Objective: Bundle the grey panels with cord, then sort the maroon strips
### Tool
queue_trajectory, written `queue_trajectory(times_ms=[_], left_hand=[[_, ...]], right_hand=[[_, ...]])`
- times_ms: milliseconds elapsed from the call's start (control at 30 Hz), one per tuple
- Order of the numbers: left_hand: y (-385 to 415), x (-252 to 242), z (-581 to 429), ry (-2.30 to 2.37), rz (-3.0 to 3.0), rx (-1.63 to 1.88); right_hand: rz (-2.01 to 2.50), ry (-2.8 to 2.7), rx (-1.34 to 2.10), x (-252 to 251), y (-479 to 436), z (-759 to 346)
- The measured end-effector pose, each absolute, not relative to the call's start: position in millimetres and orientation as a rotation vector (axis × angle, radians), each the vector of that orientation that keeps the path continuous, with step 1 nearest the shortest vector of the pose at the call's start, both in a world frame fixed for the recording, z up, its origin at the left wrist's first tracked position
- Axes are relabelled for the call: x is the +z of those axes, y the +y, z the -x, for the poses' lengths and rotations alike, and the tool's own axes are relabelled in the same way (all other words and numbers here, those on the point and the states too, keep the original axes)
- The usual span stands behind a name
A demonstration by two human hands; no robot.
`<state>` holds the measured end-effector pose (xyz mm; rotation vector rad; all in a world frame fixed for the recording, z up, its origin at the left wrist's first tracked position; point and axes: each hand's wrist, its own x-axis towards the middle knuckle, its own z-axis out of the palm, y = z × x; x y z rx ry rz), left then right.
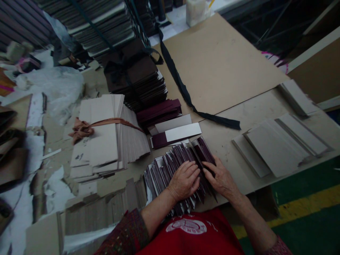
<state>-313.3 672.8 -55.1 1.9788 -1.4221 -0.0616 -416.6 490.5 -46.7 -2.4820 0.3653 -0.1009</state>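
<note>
A row of dark purple cards with white faces (162, 170) stands on edge, packed together, at the table's front edge before my body. My left hand (184, 180) lies over the right part of this row, its fingers together and curled down onto the card edges. At the right end, my right hand (221, 179) grips the last dark purple cards, fingers over their top and thumb by the outer side. A small gap parts these end cards from the others. Just behind the row lie flat purple and white strips (183, 132) and a stack of purple pieces (159, 113).
Grey boards tied with a brown cloth strip (106, 122) stand to the left. Behind are tied dark boards (135, 74) and a large brown sheet (212, 67) with a black cloth strip (177, 81) across it. Loose grey boards (276, 145) lie near the right edge.
</note>
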Motion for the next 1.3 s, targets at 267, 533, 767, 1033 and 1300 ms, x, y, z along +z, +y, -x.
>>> queue_trajectory(times_ms=[267, 533, 767, 1033, 1300], left_hand=[[674, -57, 314, -1.423, -1.958, -0.040], [674, -55, 314, -1.419, -1.973, -0.061], [674, -55, 313, -1.427, -1.977, -0.078], [678, -46, 314, -1.405, -2.090, -0.103], [696, -43, 319, -1.451, -2.098, -0.176]], right_hand=[[2.518, 0.344, -0.080, -51, 491, 422], [2.462, 0.330, -0.059, -42, 493, 418], [2.484, 0.305, -0.075, -46, 493, 418], [2.592, 0.279, -0.055, -46, 497, 419], [2.548, 0.367, -0.087, -37, 504, 411]])
